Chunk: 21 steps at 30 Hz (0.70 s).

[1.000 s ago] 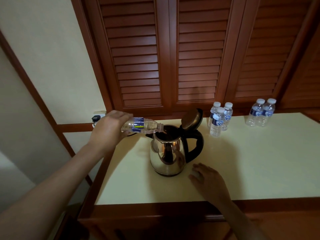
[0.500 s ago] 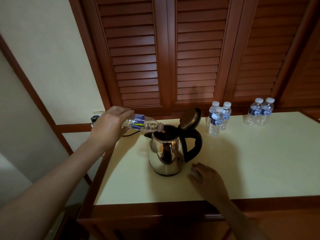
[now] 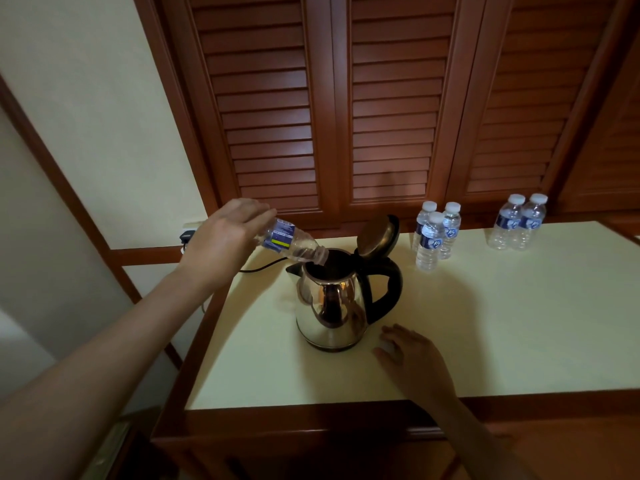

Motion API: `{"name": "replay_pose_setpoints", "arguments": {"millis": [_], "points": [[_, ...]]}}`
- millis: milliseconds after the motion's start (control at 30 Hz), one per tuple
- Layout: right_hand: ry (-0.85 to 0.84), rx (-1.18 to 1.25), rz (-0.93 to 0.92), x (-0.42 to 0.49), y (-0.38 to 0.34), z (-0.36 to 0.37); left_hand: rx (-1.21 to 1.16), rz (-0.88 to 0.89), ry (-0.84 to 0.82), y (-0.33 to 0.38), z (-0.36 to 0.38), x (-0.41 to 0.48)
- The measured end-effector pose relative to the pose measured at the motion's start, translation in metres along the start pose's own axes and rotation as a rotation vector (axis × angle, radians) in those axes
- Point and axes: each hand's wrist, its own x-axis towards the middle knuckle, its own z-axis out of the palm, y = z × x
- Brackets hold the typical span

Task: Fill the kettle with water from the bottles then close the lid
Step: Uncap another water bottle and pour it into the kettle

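Observation:
A shiny steel kettle (image 3: 329, 306) with a black handle stands on the cream tabletop (image 3: 519, 323), its lid (image 3: 377, 235) hinged up and open. My left hand (image 3: 221, 240) grips the base end of a clear, uncapped water bottle (image 3: 291, 242). The bottle is tilted neck-down, with its mouth at the rim of the kettle's opening. My right hand (image 3: 412, 362) rests on the table just right of the kettle's base, fingers curled over a small white bottle cap (image 3: 386, 345).
Three capped water bottles (image 3: 431, 240) stand behind the kettle to the right, and two more (image 3: 519, 223) farther right. A black cord (image 3: 259, 270) runs from the kettle to a wall plug (image 3: 188, 233). Louvered wooden doors (image 3: 391, 98) rise behind the table.
My left hand has lifted the bottle's base, so the bottle tilts more steeply into the kettle. The right hand has stayed put.

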Motion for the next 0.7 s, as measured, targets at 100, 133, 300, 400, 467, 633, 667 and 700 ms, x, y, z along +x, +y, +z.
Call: {"name": "replay_pose_setpoints", "arguments": {"millis": [100,133,300,400,467,633,667,700], "points": [[-0.010,-0.034,-0.006,0.000,0.002,0.002,0.033,0.051,0.026,0.001,0.000,0.003],[-0.006,-0.033,0.002,0.000,0.002,0.002,0.039,0.064,0.043,0.001,0.000,0.004],[-0.029,-0.011,0.021,0.000,-0.001,-0.002,0.108,0.136,0.111,0.001,0.001,0.008],[-0.015,-0.002,0.040,0.000,-0.003,-0.005,0.152,0.202,0.153,0.003,0.001,0.012],[-0.013,-0.009,0.025,0.001,-0.004,-0.006,0.163,0.236,0.168,0.005,0.001,0.014],[-0.003,0.017,0.019,0.000,-0.005,-0.005,0.122,0.119,0.171,0.012,0.003,0.013],[0.003,0.027,0.026,0.000,-0.007,-0.007,0.094,0.053,0.165,0.013,0.004,0.008],[0.025,0.031,0.019,0.000,-0.008,-0.008,0.052,-0.016,0.157,0.014,0.006,0.002]]}}
